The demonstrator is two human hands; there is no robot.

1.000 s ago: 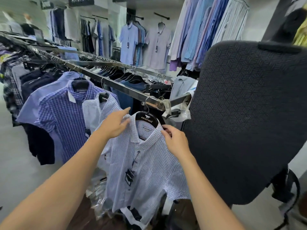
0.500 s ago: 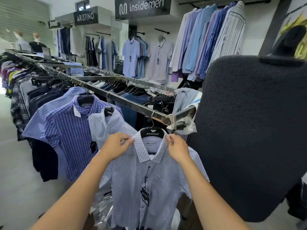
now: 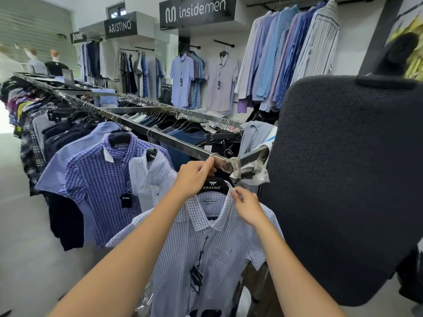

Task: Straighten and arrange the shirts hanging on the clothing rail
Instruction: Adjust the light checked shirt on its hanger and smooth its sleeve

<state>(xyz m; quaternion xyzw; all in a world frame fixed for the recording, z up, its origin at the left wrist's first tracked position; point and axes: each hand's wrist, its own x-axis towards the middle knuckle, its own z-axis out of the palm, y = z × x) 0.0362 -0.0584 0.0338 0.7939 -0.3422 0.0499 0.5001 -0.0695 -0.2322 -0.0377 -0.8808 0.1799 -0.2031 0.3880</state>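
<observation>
The left hand (image 3: pixel 194 177) has gone up from the collar (image 3: pixel 201 217) and now pinches the hanger hook (image 3: pixel 213 156) at the rail's (image 3: pixel 160 136) near end. The right hand (image 3: pixel 248 208) pinches the checked shirt's (image 3: pixel 206 250) collar, so shifting it probably comes next.

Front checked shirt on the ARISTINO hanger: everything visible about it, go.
The checked shirt is white with a fine blue grid, short-sleeved, buttoned, with a chest pocket and a dark tag on the placket. It hangs on a black hanger at the near end of the rail. The left hand grips the hanger's hook; the right hand pinches the collar.
</observation>
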